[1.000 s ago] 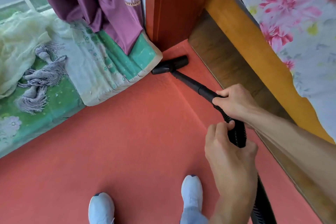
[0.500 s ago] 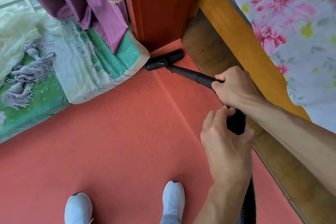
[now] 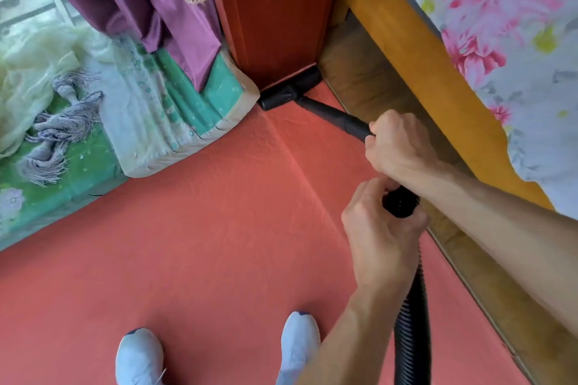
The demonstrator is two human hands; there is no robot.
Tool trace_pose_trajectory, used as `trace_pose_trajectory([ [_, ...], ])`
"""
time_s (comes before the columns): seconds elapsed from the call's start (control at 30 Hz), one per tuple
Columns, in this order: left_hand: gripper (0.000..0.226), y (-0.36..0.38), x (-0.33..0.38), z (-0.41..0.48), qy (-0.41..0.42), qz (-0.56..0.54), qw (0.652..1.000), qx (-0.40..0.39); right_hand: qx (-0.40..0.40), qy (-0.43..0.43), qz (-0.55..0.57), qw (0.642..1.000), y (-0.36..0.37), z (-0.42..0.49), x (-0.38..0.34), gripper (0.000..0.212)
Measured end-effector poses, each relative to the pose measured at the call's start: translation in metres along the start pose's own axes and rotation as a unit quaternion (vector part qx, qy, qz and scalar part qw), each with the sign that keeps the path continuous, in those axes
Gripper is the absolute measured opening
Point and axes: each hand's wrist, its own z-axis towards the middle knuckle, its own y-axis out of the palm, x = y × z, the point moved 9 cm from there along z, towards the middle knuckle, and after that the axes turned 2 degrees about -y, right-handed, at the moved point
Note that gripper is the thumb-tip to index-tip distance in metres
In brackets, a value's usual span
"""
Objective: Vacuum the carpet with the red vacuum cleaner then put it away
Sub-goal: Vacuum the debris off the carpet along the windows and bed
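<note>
Our right hand (image 3: 403, 150) clasps the black wand (image 3: 336, 117), our left hand (image 3: 380, 228) grips the ribbed hose (image 3: 413, 306); the nozzle (image 3: 291, 89) lies on the red carpet (image 3: 187, 244) against the wooden post (image 3: 275, 25); best, we judge, to drag it slowly along that edge, flat.

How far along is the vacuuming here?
Midway, apparently. Nothing shows which carpet is already cleaned. In hand: right hand grips the wand, left hand the hose, nozzle at the foot of the red post. Left: putting the vacuum away; its body is out of view.
</note>
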Motion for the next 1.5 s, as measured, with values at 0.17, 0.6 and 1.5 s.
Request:
trace_pose_trajectory([
  [0.17, 0.03, 0.003, 0.006, -0.032, -0.026, 0.005, 1.0, 0.005, -0.076, 0.043, 0.034, 0.996, 0.005, -0.015, 0.029, 0.033],
  [0.6, 0.034, -0.049, 0.024, -0.079, -0.071, 0.051, 0.995, -0.042, -0.153, 0.111, 0.133, 0.973, 0.017, -0.073, 0.035, 0.036],
  [1.5, 0.034, -0.139, -0.011, -0.27, -0.148, 0.148, 0.904, -0.373, -0.271, 0.346, 0.074, 0.895, 0.036, -0.376, 0.072, 0.022],
])
